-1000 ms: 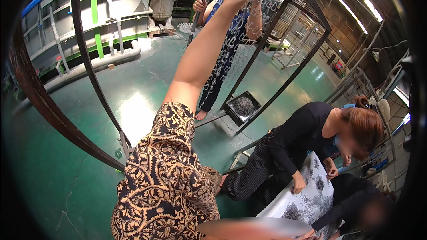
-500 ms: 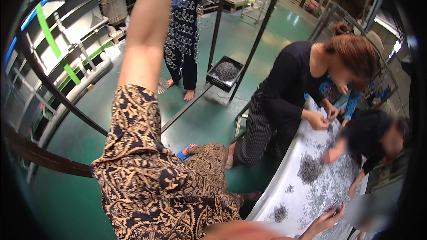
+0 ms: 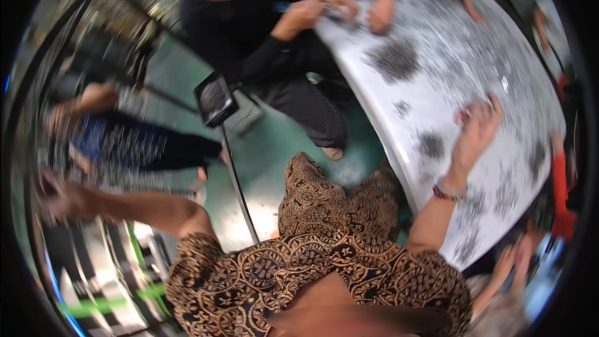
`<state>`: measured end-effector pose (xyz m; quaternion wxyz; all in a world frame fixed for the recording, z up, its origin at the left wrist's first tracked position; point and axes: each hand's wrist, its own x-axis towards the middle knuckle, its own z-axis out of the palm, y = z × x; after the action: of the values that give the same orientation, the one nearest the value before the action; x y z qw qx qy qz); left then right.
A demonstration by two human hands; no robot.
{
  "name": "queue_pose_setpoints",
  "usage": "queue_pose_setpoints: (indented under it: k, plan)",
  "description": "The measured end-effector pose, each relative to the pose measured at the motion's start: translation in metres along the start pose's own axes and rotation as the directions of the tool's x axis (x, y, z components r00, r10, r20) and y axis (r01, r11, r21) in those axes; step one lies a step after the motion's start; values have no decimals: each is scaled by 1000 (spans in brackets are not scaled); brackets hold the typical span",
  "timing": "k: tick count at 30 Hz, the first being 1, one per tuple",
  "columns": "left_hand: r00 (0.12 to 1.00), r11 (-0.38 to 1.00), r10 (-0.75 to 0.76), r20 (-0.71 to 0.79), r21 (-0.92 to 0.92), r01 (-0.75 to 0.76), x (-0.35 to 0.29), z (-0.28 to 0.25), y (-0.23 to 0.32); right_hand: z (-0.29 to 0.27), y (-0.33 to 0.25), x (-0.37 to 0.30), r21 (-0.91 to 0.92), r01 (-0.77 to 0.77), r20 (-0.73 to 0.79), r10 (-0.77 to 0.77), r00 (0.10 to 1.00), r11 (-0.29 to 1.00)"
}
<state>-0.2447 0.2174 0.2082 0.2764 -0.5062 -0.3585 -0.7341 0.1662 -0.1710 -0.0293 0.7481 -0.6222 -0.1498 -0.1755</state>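
My left arm stretches out to the far left, and my left hand [image 3: 59, 196] is smeared by motion near the edge of the view. Beside it are blurred rows of small hanging metal hooks [image 3: 134, 146], in front of a person in blue. Over the white-covered table [image 3: 387, 125] on the right, my right hand [image 3: 479, 126] is raised with its fingers apart and slightly bent. No object shows clearly in it. A colourful bracelet [image 3: 446, 193] circles that wrist. Scattered dark grey metal pieces [image 3: 430, 143] and a larger heap [image 3: 393, 59] lie on the table.
A black tray [image 3: 215, 100] of grey pieces sits beyond my legs, by a dark metal bar [image 3: 237, 181]. A person in black [image 3: 231, 25] works at the table's far left corner. Other people's hands reach in from the far side and the right.
The view has swung to the right, so the table now fills the upper right. My left arm, previously upright in the picture, now extends leftward. More of my right arm shows.
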Motion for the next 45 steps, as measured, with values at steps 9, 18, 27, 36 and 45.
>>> queue_pose_setpoints:
  k: [9,18,27,36,45]
  plan:
    - [-82,504,829,553,-675,539,-350,43,314,-57,-8,-83,-96,-364,175,376,910,927]
    - [-225,499,866,447,-805,320,-511,88,316,-75,0,-140,-250,-509,210,559,802,824]
    - [-264,392,905,333,-894,215,-510,102,295,-44,-2,-83,29,-290,236,276,932,957]
    - [-340,393,891,302,-887,241,-497,119,289,-61,-22,-99,62,-461,141,450,882,885]
    - [-465,513,836,292,-716,474,-464,148,360,-67,-60,-98,50,-217,50,215,975,975]
